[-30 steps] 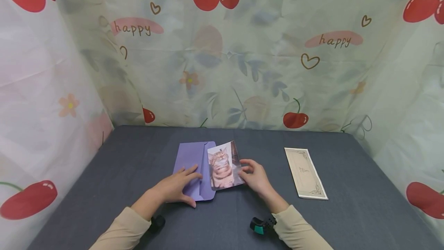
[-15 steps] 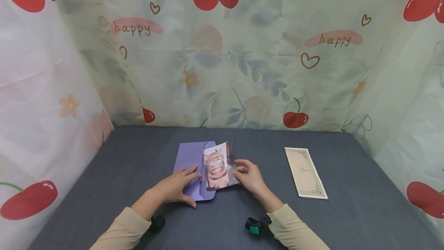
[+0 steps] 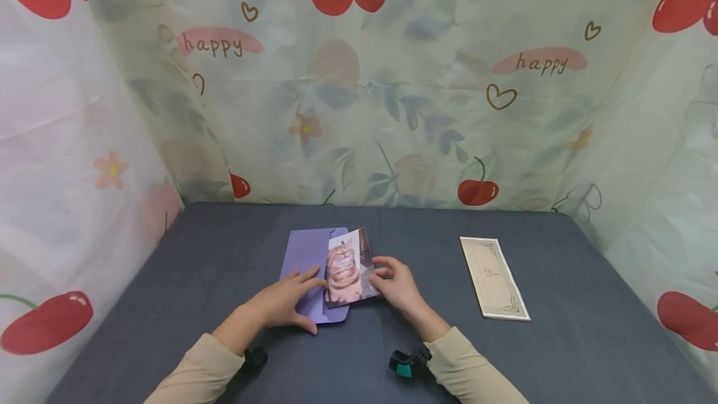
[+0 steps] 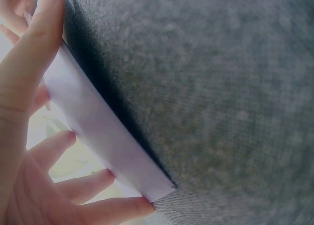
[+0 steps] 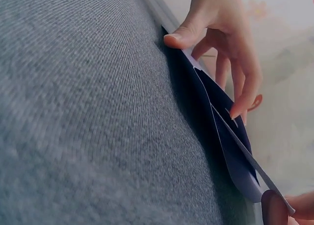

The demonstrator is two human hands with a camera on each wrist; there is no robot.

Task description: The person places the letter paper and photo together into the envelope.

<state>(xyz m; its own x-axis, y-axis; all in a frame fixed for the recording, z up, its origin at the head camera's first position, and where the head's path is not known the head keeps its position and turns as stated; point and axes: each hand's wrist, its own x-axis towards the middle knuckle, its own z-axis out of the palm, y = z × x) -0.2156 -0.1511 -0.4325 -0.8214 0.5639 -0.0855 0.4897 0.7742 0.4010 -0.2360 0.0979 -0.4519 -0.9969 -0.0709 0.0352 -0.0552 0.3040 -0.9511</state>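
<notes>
A purple envelope point(image 3: 305, 247) lies on the dark cloth, its flap point(image 5: 239, 176) folded out to the right. My left hand point(image 3: 285, 302) rests across it with fingers spread, index fingertip beside the opening; the left wrist view shows those fingers along the envelope's edge point(image 4: 100, 122). Between thumb and fingers, my right hand point(image 3: 399, 287) pinches the right edge of a card with a cat picture point(image 3: 343, 272). Slightly tilted, the card lies over the flap with its left edge at the envelope's opening. In the right wrist view the card point(image 5: 252, 161) appears edge-on, slanting toward the opening.
A cream-coloured folded card or slip with ornamental corners point(image 3: 495, 279) lies on the right of the dark tablecloth point(image 3: 426, 235). Cherry-printed curtains point(image 3: 359, 111) close off the back and sides. Each wrist bears a black device point(image 3: 412, 363).
My right hand has moved the cat card leftward, bringing its left edge to the envelope's opening. The left hand and envelope have stayed in place.
</notes>
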